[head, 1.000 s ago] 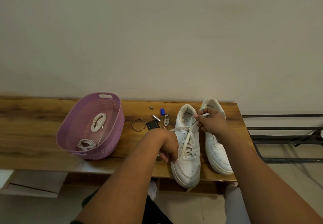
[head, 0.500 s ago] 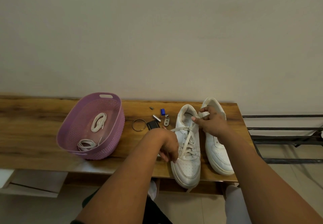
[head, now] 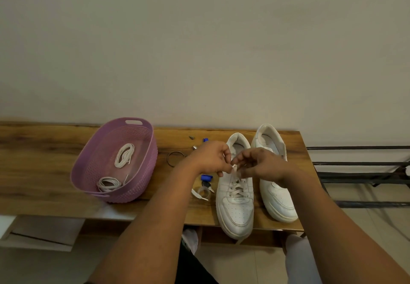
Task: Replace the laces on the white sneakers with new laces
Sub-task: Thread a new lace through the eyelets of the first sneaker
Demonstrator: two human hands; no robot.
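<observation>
In the head view a wooden table (head: 44, 172) stands against a plain wall; on its right part two white sneakers lie side by side with their toes toward the person; the left sneaker (head: 235, 208) has a lace (head: 237, 189) crossed through its lower eyelets, and the right sneaker (head: 278, 201) shows no lace where it can be seen; both hands meet above the upper part of the left sneaker; the left hand (head: 210, 158) has its fingers curled and pinches a white end of the lace between thumb and fingertips; the right hand (head: 260, 164) is just beside it with fingers bent toward the same lace end, and it seems to pinch the lace also, but the contact is small and I cannot tell for sure; on the left part of the table stands a purple basket (head: 88, 166) with a perforated wall; inside it lie two coiled white laces, one bundle (head: 124, 155) toward the far side and another bundle (head: 108, 184) toward the near side; between the basket and the sneakers lie small things: a ring (head: 172, 158), a blue piece (head: 206, 176), and a loose white lace end (head: 198, 195) near the left sneaker; at the right of the table a dark metal rack (head: 359, 175) is seen.
</observation>
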